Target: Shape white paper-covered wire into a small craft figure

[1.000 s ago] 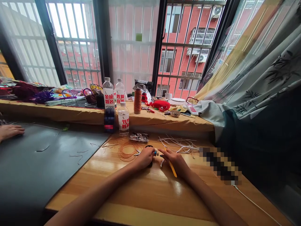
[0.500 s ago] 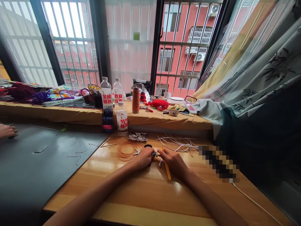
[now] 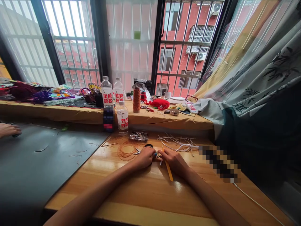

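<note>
- The left hand (image 3: 147, 157) has its fingers closed on a tiny bit (image 3: 157, 155), too small for me to tell what it is
- The right hand (image 3: 175, 160) grips the yellow stick (image 3: 169, 171), and its fingertips are right by the bit
- The bit is past the middle of the tabletop (image 3: 141, 196), closer to the far edge than the near edge
- If the pinch is too loose, the bit could pop out and get lost
- The stick slants toward the near edge, so a quick turn of the right hand could knock the bit
- The scissors (image 3: 148, 146) are under the left hand, and I can't tell if they are held; their tip pokes out, so a slip could hurt
- The string (image 3: 127, 151) lies just beside that tip, toward the far left corner, and could get snagged
- The tray (image 3: 138, 136) is by the far edge, so a bump could spill it
- The white cords (image 3: 180, 145), also near the far edge, could catch the right hand
</note>
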Demonstrator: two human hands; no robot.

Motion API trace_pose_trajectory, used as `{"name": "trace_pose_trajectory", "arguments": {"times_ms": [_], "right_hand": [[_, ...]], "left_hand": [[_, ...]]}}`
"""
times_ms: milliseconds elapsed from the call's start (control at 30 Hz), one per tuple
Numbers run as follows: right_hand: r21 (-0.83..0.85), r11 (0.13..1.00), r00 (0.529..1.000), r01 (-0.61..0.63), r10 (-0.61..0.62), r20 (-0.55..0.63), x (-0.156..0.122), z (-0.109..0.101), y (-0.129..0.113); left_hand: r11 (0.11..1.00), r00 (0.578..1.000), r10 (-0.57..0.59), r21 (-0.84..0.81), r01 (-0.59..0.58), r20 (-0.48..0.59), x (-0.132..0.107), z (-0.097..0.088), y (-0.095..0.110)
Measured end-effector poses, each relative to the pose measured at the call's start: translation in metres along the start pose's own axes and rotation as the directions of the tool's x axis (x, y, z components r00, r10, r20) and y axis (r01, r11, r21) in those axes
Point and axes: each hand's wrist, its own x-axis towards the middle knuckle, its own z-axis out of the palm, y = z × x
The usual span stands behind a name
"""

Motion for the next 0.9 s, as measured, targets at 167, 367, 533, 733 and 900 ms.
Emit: {"name": "trace_pose_trajectory", "arguments": {"times_ms": [167, 367, 533, 733, 900], "right_hand": [[-0.003, 1.0, 1.0, 0.02, -0.02, 0.021, -0.001, 0.002, 0.002], [-0.023, 0.999, 0.998, 0.036, -0.035, 0.058, -0.002, 0.004, 0.004], [-0.008, 1.0, 0.998, 0.012, -0.011, 0.068, -0.003, 0.003, 0.003], [0.174, 0.982, 0.997, -0.071, 0.067, 0.032, -0.003, 0.007, 0.003], [0.526, 0.823, 0.967, -0.216, 0.253, 0.001, 0.0, 0.015, 0.007]], "left_hand": [[1.0, 1.0, -0.002, 0.0, 0.002, 0.01, 0.0, 0.001, -0.001], [1.0, 1.0, 0.016, 0.005, -0.016, -0.008, 0.0, 0.002, -0.002], [1.0, 1.0, 0.006, -0.011, -0.006, 0.011, -0.001, -0.001, 0.0], [1.0, 1.0, 0.017, -0.008, -0.017, 0.006, -0.001, -0.001, 0.0], [0.999, 1.0, 0.017, -0.029, -0.018, -0.022, -0.002, -0.003, 0.002]]}}
